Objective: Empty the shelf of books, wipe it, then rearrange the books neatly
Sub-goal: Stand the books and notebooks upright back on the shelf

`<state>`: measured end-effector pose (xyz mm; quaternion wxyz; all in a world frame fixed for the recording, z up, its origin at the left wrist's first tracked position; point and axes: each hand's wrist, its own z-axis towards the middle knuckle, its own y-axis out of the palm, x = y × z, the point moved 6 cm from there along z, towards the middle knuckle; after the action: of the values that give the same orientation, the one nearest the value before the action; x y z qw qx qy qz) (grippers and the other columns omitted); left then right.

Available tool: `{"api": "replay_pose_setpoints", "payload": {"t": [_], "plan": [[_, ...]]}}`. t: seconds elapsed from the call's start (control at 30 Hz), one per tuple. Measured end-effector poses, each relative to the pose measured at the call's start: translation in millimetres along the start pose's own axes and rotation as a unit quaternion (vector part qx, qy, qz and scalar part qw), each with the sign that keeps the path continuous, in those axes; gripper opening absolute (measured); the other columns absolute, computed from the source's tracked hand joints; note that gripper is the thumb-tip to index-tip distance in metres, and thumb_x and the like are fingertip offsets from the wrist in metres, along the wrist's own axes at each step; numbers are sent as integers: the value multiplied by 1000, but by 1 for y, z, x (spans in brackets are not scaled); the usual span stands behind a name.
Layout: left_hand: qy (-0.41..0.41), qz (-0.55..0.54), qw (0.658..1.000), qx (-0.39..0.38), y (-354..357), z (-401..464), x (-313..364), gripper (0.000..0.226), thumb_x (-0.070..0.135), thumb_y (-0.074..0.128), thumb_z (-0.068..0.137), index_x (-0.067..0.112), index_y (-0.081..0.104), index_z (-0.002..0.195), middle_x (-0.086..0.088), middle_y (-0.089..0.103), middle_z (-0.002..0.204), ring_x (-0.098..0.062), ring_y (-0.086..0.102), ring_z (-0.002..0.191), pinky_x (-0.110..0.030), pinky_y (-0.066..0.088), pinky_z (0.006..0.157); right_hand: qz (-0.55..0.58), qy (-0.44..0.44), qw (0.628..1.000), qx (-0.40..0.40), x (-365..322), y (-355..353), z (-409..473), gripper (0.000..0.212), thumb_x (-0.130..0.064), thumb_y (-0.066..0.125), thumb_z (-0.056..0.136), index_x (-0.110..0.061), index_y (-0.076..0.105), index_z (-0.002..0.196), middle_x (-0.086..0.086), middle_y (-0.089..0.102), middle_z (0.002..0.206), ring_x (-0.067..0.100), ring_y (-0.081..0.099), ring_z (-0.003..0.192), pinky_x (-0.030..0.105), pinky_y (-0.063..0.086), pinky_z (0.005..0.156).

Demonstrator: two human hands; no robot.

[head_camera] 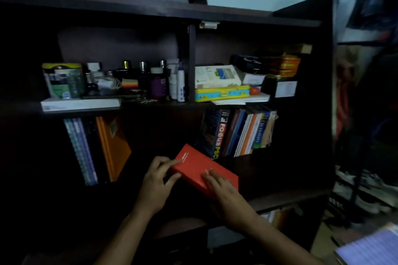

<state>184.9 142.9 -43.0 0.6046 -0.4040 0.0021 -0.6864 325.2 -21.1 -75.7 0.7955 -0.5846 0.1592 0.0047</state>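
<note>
Dim dark bookshelf (pixel 301 197), books both ends. Left hand (pixel 155 187), right hand (pixel 224 191) clamped on red book (pixel 200 168). Likely emptying or restocking; needs clear destination next.

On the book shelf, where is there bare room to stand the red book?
The gap in the middle, between the orange book on the left and the leaning FOCUS book on the right, looks bare, though dim. The upper shelf is crowded. Both hands hold the red book.
</note>
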Motion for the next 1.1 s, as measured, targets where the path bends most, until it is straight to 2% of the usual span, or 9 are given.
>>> {"api": "replay_pose_setpoints", "payload": {"t": [0.07, 0.17, 0.3, 0.43, 0.53, 0.67, 0.9, 1.0, 1.1], "plan": [[36, -88, 995, 33, 6, 24, 42, 51, 0, 77, 84, 24, 67, 127, 10, 52, 119, 1, 55, 115, -22, 55, 93, 68, 46, 994, 75, 8, -15, -3, 78, -14, 52, 92, -29, 13, 158, 4, 21, 164, 20, 26, 148, 26, 18, 121], [39, -242, 969, -5, 27, 45, 81, 77, -9, 72, 85, 40, 51, 140, 10, 49, 141, -3, 51, 132, -19, 50, 101, 184, 96, 961, 183, 24, -36, -11, 77, -5, 52, 89, -34, 26, 156, -5, 42, 154, 7, 42, 139, 28, 35, 116], [-14, -197, 979, -44, 72, 33, 51, 90, 6, 71, 90, 67, 28, 142, 16, 40, 154, 1, 41, 139, -33, 45, 112, 264, 174, 917, 242, 49, -41, -28, 60, -13, 58, 97, -53, 38, 137, -20, 68, 102, 1, 67, 92, 21, 53, 79], [-104, -152, 978, -102, 112, 19, 13, 92, 10, 70, 91, 77, 21, 131, 11, 34, 155, -7, 46, 133, -43, 46, 111, 264, 239, 897, 263, 85, -39, -26, 32, -14, 69, 86, -33, 56, 107, -7, 67, 75, 5, 58, 59, 33, 51, 60], [-131, -109, 981, -94, 129, 35, -1, 81, 9, 69, 91, 57, 25, 140, 4, 32, 156, -14, 48, 134, -35, 45, 110, 258, 250, 902, 240, 102, -38, -8, 20, -21, 71, 86, -26, 56, 98, -2, 67, 72, 7, 62, 58, 34, 54, 60], [-95, -55, 993, -32, 149, 86, -8, 79, 14, 73, 89, 31, 31, 155, -6, 35, 154, -27, 42, 140, -34, 37, 110, 255, 256, 904, 229, 118, -26, 7, 14, -34, 68, 91, -28, 59, 98, -10, 72, 80, -2, 67, 72, 23, 54, 65], [-126, -112, 985, 19, 207, 131, -34, 112, 30, 89, 73, 24, 18, 159, -12, 27, 163, -29, 29, 148, -49, 30, 119, 246, 276, 899, 233, 138, -14, 14, 19, -53, 65, 89, -45, 58, 106, -16, 72, 89, -7, 67, 88, 22, 55, 81], [-128, -134, 983, 3, 213, 134, -55, 110, 24, 89, 74, 15, 21, 160, -10, 29, 163, -25, 31, 147, -38, 28, 119, 237, 262, 909, 221, 140, -11, 16, 15, -53, 64, 90, -55, 54, 102, -23, 72, 92, -13, 65, 90, 16, 53, 81], [-101, -126, 987, -16, 213, 135, -64, 100, 33, 79, 81, 21, 20, 161, -5, 32, 163, -25, 33, 148, -48, 32, 120, 209, 254, 922, 205, 134, -15, 19, 14, -53, 62, 91, -48, 57, 104, -22, 70, 86, -13, 64, 86, 9, 49, 71]]}}
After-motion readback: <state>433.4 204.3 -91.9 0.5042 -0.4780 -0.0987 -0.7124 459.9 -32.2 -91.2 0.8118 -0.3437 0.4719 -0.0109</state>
